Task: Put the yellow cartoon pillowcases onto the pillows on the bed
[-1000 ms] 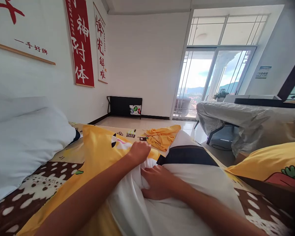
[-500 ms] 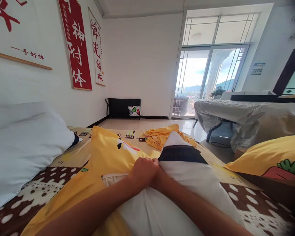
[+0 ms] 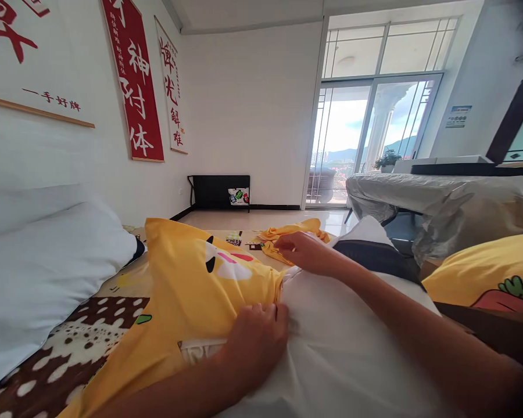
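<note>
A yellow pillowcase (image 3: 192, 284) with a cartoon face lies in front of me, partly over a white pillow (image 3: 353, 331) that has a dark band near its far corner. My left hand (image 3: 259, 337) is closed on the pillowcase's gathered edge, where it meets the pillow. Above the pillow's far side is my right hand (image 3: 307, 252), fingers loosely bent and apart, near the top of the pillowcase opening. Nothing shows in its fingers. What part of the pillow lies inside the case is hidden.
Another white pillow (image 3: 70, 261) lies on the left. A crumpled yellow cloth (image 3: 272, 235) is at the far edge of the patterned blanket (image 3: 91, 331). To the right are a yellow pillow with a carrot print (image 3: 483, 273) and a plastic-covered table (image 3: 462, 197).
My hands, together before, are now apart. The right hand has let go and risen up and right; the left has come lower, nearer to me. The white pillow's corner has shifted right.
</note>
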A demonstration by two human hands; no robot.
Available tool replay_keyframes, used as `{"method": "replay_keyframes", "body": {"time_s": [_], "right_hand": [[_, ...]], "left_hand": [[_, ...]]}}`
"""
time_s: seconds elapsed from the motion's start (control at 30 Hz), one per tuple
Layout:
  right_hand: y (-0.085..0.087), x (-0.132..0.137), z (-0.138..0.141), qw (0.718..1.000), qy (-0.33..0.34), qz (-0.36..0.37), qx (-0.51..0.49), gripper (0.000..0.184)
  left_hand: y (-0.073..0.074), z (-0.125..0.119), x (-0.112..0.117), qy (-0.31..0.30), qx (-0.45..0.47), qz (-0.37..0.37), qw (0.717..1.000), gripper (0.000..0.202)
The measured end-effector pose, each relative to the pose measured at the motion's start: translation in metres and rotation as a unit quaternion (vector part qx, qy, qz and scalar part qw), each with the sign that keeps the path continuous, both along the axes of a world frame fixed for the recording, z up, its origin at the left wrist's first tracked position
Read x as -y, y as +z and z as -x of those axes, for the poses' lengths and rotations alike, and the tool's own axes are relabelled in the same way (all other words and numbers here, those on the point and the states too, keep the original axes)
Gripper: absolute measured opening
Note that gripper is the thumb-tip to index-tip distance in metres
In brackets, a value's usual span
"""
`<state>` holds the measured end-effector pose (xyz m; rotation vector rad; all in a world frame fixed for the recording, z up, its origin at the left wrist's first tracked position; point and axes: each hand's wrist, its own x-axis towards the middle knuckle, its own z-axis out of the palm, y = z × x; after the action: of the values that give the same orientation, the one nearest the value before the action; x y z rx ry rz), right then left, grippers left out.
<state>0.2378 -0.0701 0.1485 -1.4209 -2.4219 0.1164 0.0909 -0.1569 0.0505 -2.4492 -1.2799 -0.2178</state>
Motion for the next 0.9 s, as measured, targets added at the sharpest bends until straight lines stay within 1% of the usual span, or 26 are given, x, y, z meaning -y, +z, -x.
{"method": "replay_keyframes", "body": {"time_s": [0.03,0.07,0.13,0.2,0.27,0.33,0.4,0.43,0.47,0.5,0.53,0.57,0.6,0.63,0.67,0.7,0.73,0.77,0.8,0.83,0.87,0.9], "right_hand": [[0.003,-0.009,0.007,0.999,-0.027,-0.029,0.001,0.034],[0.003,-0.017,0.016,0.999,-0.032,-0.042,0.013,0.036],[-0.007,-0.032,0.035,0.999,0.009,-0.016,0.040,0.045],[-0.025,-0.043,0.051,0.996,0.067,0.032,0.046,0.048],[-0.045,-0.049,0.060,0.990,0.110,0.078,0.037,0.038],[-0.061,-0.052,0.061,0.983,0.141,0.118,0.020,0.032],[-0.070,-0.056,0.055,0.979,0.151,0.137,-0.008,0.032],[-0.071,-0.057,0.051,0.979,0.150,0.138,-0.025,0.031],[-0.071,-0.059,0.046,0.980,0.144,0.134,-0.043,0.031],[-0.069,-0.061,0.042,0.981,0.136,0.128,-0.060,0.032],[-0.066,-0.062,0.038,0.982,0.126,0.120,-0.076,0.033],[-0.062,-0.063,0.035,0.983,0.116,0.112,-0.089,0.035],[-0.058,-0.063,0.032,0.984,0.104,0.102,-0.101,0.036],[-0.053,-0.062,0.030,0.986,0.092,0.088,-0.109,0.037],[-0.049,-0.061,0.029,0.988,0.078,0.073,-0.114,0.036],[-0.045,-0.058,0.028,0.989,0.066,0.056,-0.116,0.035],[-0.042,-0.056,0.027,0.991,0.055,0.041,-0.119,0.034],[-0.040,-0.053,0.027,0.992,0.047,0.022,-0.114,0.033],[-0.039,-0.050,0.026,0.994,0.044,0.001,-0.104,0.032],[-0.039,-0.047,0.025,0.995,0.045,-0.017,-0.089,0.031],[-0.038,-0.044,0.023,0.996,0.047,-0.035,-0.070,0.031],[-0.037,-0.043,0.021,0.997,0.045,-0.054,-0.044,0.030]], "left_hand": [[-0.003,-0.003,0.005,-0.017,-0.010,-0.027,0.999,0.019],[-0.006,-0.005,0.011,-0.033,-0.019,-0.057,0.998,0.019],[-0.011,-0.006,0.019,-0.065,-0.023,-0.109,0.992,0.020],[-0.016,-0.002,0.025,-0.093,-0.017,-0.137,0.986,0.018],[-0.019,0.007,0.030,-0.126,-0.011,-0.144,0.982,0.014],[-0.019,0.021,0.035,-0.159,0.011,-0.141,0.977,0.017],[-0.013,0.039,0.041,-0.179,0.073,-0.118,0.974,0.019],[-0.008,0.050,0.043,-0.176,0.121,-0.108,0.971,0.020],[-0.003,0.063,0.043,-0.161,0.176,-0.115,0.964,0.019],[0.002,0.078,0.041,-0.128,0.232,-0.141,0.954,0.019],[0.008,0.094,0.037,-0.082,0.290,-0.194,0.934,0.018],[0.013,0.112,0.029,-0.018,0.345,-0.261,0.901,0.015],[0.017,0.129,0.019,0.060,0.401,-0.311,0.860,0.021],[0.020,0.146,0.007,0.133,0.460,-0.317,0.818,0.040],[0.022,0.161,-0.005,0.179,0.526,-0.276,0.784,0.057],[0.023,0.174,-0.017,0.204,0.587,-0.197,0.758,0.065],[0.022,0.183,-0.026,0.214,0.635,-0.092,0.737,0.065],[0.021,0.189,-0.034,0.218,0.664,0.011,0.715,0.061],[0.019,0.191,-0.038,0.223,0.672,0.093,0.700,0.056],[0.017,0.191,-0.040,0.230,0.668,0.138,0.694,0.053],[0.015,0.189,-0.040,0.239,0.657,0.145,0.700,0.050],[0.014,0.186,-0.038,0.248,0.645,0.117,0.713,0.049]]}}
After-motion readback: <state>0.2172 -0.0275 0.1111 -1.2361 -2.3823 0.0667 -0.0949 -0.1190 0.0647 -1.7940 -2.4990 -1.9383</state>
